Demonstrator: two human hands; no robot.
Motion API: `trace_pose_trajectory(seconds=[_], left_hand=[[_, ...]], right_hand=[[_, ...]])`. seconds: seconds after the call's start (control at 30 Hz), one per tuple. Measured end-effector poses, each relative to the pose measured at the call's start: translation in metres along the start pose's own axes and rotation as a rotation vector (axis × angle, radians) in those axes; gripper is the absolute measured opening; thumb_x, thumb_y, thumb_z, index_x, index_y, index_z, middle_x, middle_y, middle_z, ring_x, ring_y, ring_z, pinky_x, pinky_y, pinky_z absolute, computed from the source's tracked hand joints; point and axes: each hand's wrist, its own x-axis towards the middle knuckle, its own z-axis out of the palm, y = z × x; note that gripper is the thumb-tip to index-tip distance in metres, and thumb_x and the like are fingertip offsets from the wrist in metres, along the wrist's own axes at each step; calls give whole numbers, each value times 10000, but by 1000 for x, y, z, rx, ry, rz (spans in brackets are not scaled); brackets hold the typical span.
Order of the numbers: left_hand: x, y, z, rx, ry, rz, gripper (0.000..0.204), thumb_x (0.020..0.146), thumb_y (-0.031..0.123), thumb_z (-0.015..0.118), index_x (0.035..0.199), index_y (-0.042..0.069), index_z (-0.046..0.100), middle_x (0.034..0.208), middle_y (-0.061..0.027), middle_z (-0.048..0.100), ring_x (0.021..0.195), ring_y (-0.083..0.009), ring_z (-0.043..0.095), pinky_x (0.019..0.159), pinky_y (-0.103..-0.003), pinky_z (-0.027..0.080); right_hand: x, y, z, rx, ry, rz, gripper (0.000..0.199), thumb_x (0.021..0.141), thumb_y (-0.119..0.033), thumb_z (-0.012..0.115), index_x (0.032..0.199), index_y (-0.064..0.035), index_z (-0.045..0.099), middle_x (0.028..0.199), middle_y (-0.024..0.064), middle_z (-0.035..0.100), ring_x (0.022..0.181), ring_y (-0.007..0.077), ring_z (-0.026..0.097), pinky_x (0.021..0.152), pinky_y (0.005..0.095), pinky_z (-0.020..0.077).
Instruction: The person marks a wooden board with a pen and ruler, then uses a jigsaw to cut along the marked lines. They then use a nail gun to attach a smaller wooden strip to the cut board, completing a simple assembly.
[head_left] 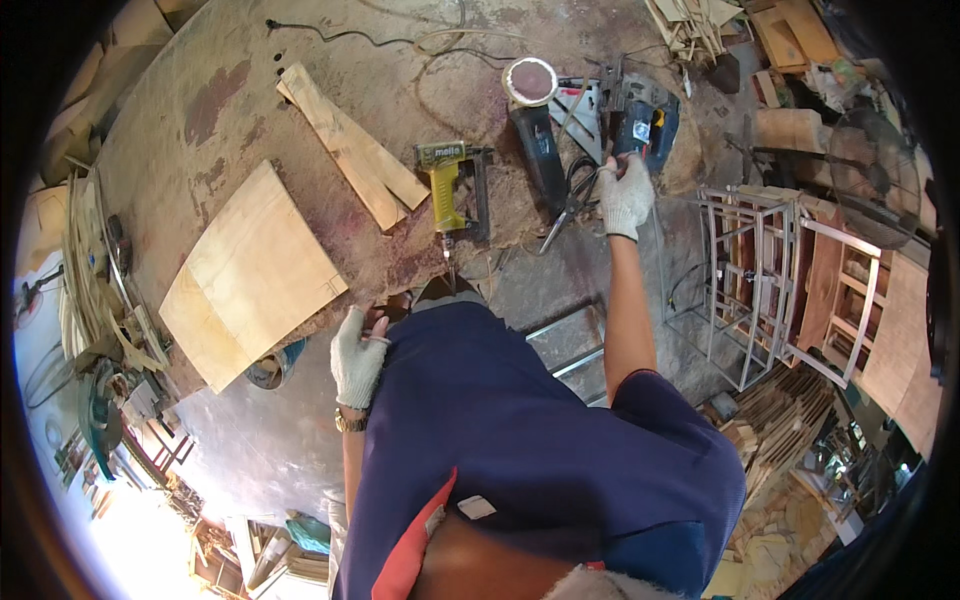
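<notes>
My right hand (627,195), in a white fingerless-style glove, reaches out to the far right of the worktable. Its fingers curl in at the near end of a dark blue power tool (640,125); what they grip is hidden. Just left of it lie black-handled scissors (566,208) and a dark grinder-like tool (540,150) with a round disc. My left hand (358,360), gloved the same way, hangs by the table's near edge with fingers partly apart, holding nothing visible. A yellow nail gun (447,185) lies between the two hands' sides, and a plywood panel (255,280) is left.
Two wooden strips (350,150) cross behind the panel. A metal set square (580,115) lies among the tools, and cables (350,38) trail along the back. Right of the table stand a metal frame (745,280) and a fan (875,165). Scrap wood (790,420) is piled below.
</notes>
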Motion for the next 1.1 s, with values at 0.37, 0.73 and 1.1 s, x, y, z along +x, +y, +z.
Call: trace_pose_trajectory(seconds=[0.37,0.73,1.1], left_hand=[[1,-44,-16,-30,-28,178,421,941,100,754,1343,35,648,1009,-75,772,847,-128,725,734,-266,542],[14,-98,-60,-329,-827,9,856,1036,668,439,1489,-60,451,1161,-204,696,1060,-275,692,929,-385,555],[20,-137,-31,-977,-734,-278,365,1082,477,517,1017,122,569,960,-13,612,963,-194,634,855,-432,555]], right_hand=[[-40,-36,11,72,50,263,640,858,-332,685,1390,-38,484,1139,319,701,1071,469,693,931,517,540],[-361,-123,-35,596,381,1,186,911,-225,721,1035,-92,678,899,126,739,814,311,748,711,393,583],[-581,-174,10,1391,-174,-30,555,938,-198,743,1408,-16,510,1101,133,723,967,186,731,802,314,598]])
